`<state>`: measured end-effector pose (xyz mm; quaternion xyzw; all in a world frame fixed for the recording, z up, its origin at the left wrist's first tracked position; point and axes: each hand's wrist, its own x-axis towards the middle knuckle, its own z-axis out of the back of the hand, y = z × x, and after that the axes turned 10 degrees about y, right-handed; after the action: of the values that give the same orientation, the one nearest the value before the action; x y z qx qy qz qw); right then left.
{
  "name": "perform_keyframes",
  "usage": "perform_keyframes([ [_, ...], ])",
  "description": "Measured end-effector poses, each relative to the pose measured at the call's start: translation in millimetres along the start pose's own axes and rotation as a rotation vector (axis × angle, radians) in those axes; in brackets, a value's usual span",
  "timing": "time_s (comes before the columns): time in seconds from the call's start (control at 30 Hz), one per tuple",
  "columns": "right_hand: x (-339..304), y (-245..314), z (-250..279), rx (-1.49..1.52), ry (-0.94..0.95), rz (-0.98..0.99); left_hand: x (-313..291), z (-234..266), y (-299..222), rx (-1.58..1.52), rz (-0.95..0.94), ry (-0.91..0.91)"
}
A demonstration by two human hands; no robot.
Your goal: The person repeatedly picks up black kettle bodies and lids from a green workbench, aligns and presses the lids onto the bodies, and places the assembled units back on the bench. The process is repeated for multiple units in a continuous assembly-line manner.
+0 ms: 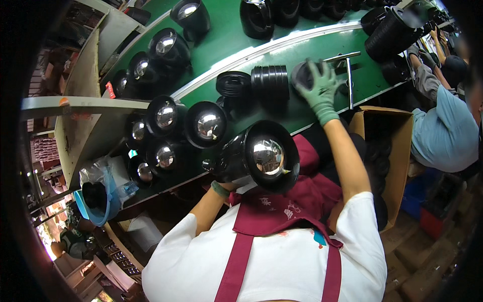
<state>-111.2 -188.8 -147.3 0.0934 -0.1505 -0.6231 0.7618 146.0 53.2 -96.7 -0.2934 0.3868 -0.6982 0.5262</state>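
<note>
A black jug body (pixel 232 163) lies tilted in front of my chest. Its flared rim faces me, and a shiny metal dome (pixel 268 157) shows inside. My left hand (pixel 221 189), in a green glove, holds it from below; most of the fingers are hidden behind it. Over the green bench, my right hand (pixel 322 89), also gloved in green, has its fingers spread around a blurred, dark round lid (pixel 302 77). Just left of that lid, a row of black ribbed lids (pixel 270 83) lies on its side beside another black stack (pixel 234 83).
More black jug bodies (pixel 205 125) with shiny domes crowd the left. A metal bar frame (pixel 350 80) stands right of my right hand. An open cardboard box (pixel 402 166) with dark pieces sits at my right. A blue basin (pixel 113 204) is at left. A co-worker's blue sleeve (pixel 443 123) shows at right.
</note>
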Motion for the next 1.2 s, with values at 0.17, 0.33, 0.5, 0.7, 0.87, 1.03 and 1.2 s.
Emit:
perform_keyframes([
  [0.17, 13, 6, -27, -0.329, 0.125, 0.245, 3, -11, 20, -0.163, 0.190, 0.126],
  [0.33, 33, -19, 25, -0.170, 0.063, 0.275, 18, -31, 54, -0.539, 0.332, 0.036],
  [0.5, 81, -206, 89, -0.219, -0.502, -0.092, 41, -45, 62, -0.638, 0.398, 0.076],
  [0.7, 79, -359, 88, -0.748, -0.031, -0.552, 44, -45, 65, -0.671, 0.468, 0.056],
  [0.87, 61, -323, 96, -0.225, -0.435, -0.267, 36, -47, 61, -0.702, 0.519, 0.029],
  [1.03, 11, -338, 32, 0.700, -0.165, -0.249, 54, -61, 55, -0.786, 0.504, 0.097],
  [1.2, -11, -411, -49, -0.006, 0.294, -0.535, 71, -62, 57, -0.842, 0.500, 0.229],
])
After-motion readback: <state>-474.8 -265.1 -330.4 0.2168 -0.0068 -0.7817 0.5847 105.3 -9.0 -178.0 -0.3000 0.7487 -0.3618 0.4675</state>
